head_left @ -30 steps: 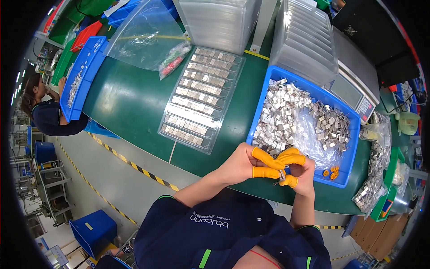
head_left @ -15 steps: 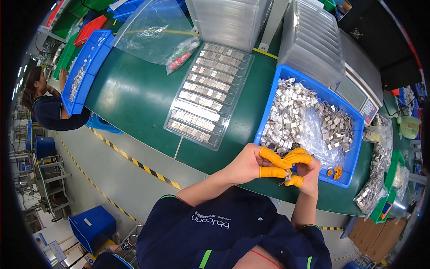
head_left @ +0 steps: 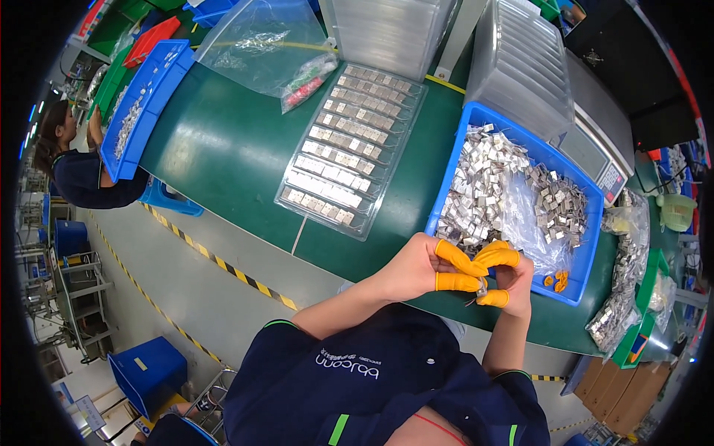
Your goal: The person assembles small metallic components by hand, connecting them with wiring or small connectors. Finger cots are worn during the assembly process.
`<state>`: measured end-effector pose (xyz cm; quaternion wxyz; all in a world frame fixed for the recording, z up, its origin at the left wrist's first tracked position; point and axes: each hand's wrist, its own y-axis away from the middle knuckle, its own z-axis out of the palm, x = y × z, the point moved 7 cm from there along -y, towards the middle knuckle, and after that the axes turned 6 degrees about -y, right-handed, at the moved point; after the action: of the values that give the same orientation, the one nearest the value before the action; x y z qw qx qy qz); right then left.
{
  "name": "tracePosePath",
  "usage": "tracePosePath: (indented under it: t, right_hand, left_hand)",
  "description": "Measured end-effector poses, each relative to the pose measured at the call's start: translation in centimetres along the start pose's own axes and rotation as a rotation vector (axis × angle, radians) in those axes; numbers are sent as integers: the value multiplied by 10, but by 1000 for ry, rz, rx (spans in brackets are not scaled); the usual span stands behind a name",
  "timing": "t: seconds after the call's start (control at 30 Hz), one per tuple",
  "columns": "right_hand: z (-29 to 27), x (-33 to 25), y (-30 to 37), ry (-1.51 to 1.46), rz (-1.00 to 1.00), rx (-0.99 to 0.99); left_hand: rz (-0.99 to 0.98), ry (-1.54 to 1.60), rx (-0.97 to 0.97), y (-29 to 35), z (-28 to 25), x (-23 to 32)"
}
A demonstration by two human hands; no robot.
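My left hand [head_left: 418,269] and my right hand [head_left: 513,282] meet at the near edge of the table, with orange finger cots on thumbs and fingers. Both pinch one small silvery metal part [head_left: 482,286] with thin wire ends; the fingertips hide most of it. Just beyond them is a blue bin [head_left: 587,260] holding heaps of similar small metal parts [head_left: 480,175] and a crumpled clear bag [head_left: 520,227]. Left of the bin lies a clear plastic tray [head_left: 390,171] with rows of these parts set in its grooves.
Stacked clear trays [head_left: 520,67] and a scale [head_left: 584,152] stand behind the bin. Bagged parts [head_left: 625,282] lie to the right. A plastic bag [head_left: 256,44] and a small bag with red items [head_left: 305,85] are beyond the tray. A co-worker [head_left: 82,175] sits far left beside another blue bin [head_left: 149,111].
The view has shifted slightly. Both hands keep their pinch on the metal part, with only small finger movement. The co-worker's arm at far left has moved a little.
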<state>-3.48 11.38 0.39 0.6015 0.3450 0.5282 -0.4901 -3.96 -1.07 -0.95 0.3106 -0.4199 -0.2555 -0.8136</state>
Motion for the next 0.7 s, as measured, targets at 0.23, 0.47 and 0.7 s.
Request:
tracePosePath:
  t: [0.23,0.47,0.7]
  right_hand:
    - [-6,7,7,-134,26,-41]
    - [-5,5,6,-31,-8,-17]
    - [-6,5,6,-5,-11,-57]
  left_hand:
    - [-1,61,-39,4,17,-9]
    - [2,76,53,8,8,-13]
    - [17,99,111,12,14,-14]
